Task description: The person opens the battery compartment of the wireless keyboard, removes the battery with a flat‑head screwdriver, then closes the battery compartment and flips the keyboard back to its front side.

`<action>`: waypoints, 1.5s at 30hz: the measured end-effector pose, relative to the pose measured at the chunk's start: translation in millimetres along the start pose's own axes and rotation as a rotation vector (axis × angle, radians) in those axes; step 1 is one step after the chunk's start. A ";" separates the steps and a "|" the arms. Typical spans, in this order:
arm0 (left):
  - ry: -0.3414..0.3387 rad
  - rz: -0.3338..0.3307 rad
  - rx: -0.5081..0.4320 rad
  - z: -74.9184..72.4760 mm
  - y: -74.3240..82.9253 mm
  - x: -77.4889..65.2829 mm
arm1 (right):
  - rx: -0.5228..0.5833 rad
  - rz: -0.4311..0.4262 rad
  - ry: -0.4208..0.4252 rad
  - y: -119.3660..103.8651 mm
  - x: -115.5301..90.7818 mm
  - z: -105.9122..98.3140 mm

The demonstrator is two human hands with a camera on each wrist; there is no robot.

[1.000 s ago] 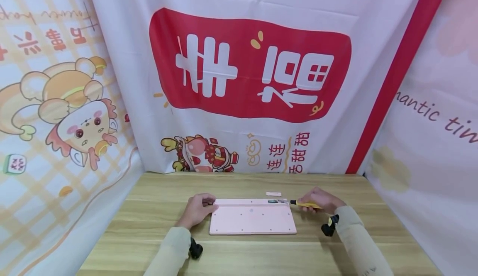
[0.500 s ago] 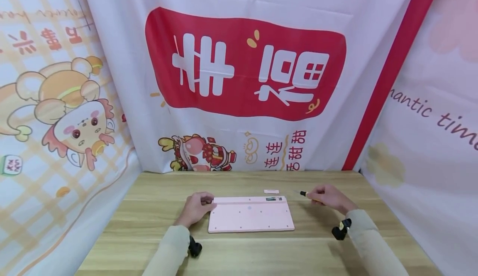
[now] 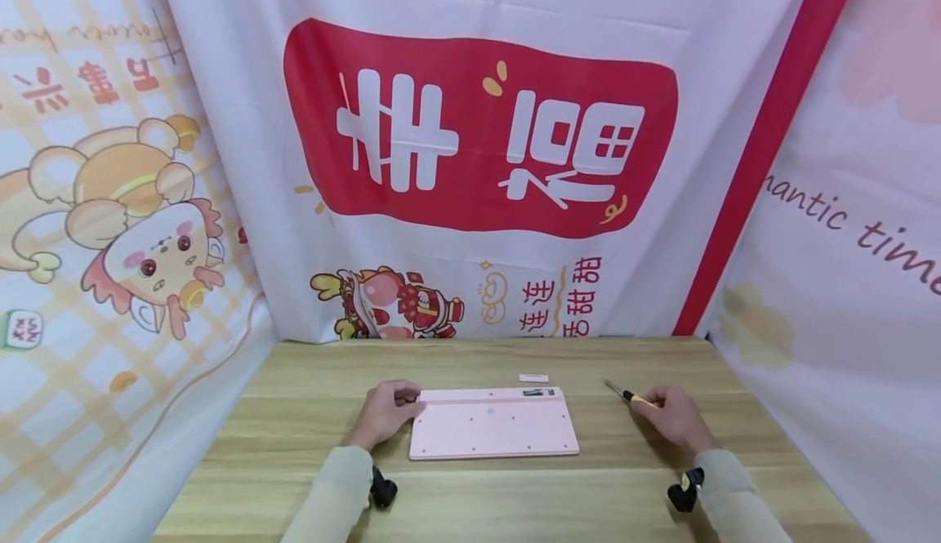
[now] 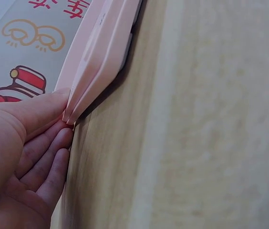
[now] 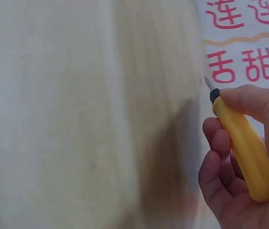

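Observation:
A pink keyboard [image 3: 492, 435] lies face down on the wooden table, small screws dotting its underside. Near its back right corner a small compartment [image 3: 539, 393] stands uncovered, showing green and metallic parts. My left hand [image 3: 384, 414] pinches the keyboard's back left corner, thumb on top and fingers against the edge, as the left wrist view shows. Off to the right, my right hand [image 3: 678, 417] grips a yellow-handled screwdriver [image 5: 246, 148], thumb along the neck and fingers curled round the handle. Its metal tip points away from me, apart from the keyboard.
A small pink cover [image 3: 533, 378] lies on the table [image 3: 500, 502] just behind the keyboard. Printed cloths hang at the back [image 3: 485, 282] and both sides. Each wrist carries a black camera.
The screwdriver tip has left the keyboard's right end. My right hand has drawn away to the right with the screwdriver. The left hand keeps its place at the corner.

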State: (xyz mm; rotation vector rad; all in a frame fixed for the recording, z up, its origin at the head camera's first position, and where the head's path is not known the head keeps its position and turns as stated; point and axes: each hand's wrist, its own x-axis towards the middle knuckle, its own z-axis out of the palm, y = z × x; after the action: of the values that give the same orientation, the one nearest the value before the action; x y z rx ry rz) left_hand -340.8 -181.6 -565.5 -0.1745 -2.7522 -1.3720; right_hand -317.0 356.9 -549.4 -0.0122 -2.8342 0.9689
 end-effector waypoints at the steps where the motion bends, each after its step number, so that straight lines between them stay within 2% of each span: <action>1: -0.001 -0.003 -0.005 0.5 0.1 -0.3 | -0.008 -0.001 0.006 2.1 -0.9 1.6; 6: -0.005 0.004 -0.002 2.5 -0.2 -2.1 | -0.043 -0.011 0.000 5.9 -2.0 5.9; 14: 0.003 -0.005 -0.006 2.1 0.1 0.9 | -0.194 -0.122 -0.034 -3.0 5.5 3.9; 21: -0.005 -0.011 -0.003 1.0 0.4 2.8 | -0.281 -0.116 -0.075 -11.5 10.7 3.9; 26: -0.006 -0.003 -0.006 1.3 -1.9 3.5 | -0.307 -0.146 -0.090 -16.2 12.4 0.4; 30: -0.010 -0.005 -0.004 1.4 -2.0 3.8 | -0.303 -0.185 -0.092 -33.4 15.1 -7.1; 35: 0.003 -0.006 -0.004 -0.9 -0.2 3.2 | -0.268 -0.231 -0.170 -71.0 23.6 -8.1; 40: 0.013 0.037 -0.014 -1.6 2.8 2.7 | -0.215 -0.286 -0.254 -98.4 29.9 10.2; 45: 0.003 0.034 -0.006 0.9 3.0 2.0 | -0.161 -0.341 -0.296 -114.2 34.8 36.6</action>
State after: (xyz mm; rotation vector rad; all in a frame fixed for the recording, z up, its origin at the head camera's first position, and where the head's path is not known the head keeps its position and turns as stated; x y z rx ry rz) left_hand -342.4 -178.9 -563.5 -0.2178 -2.7301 -1.3709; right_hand -352.0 246.1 -503.7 0.6237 -3.0223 0.7178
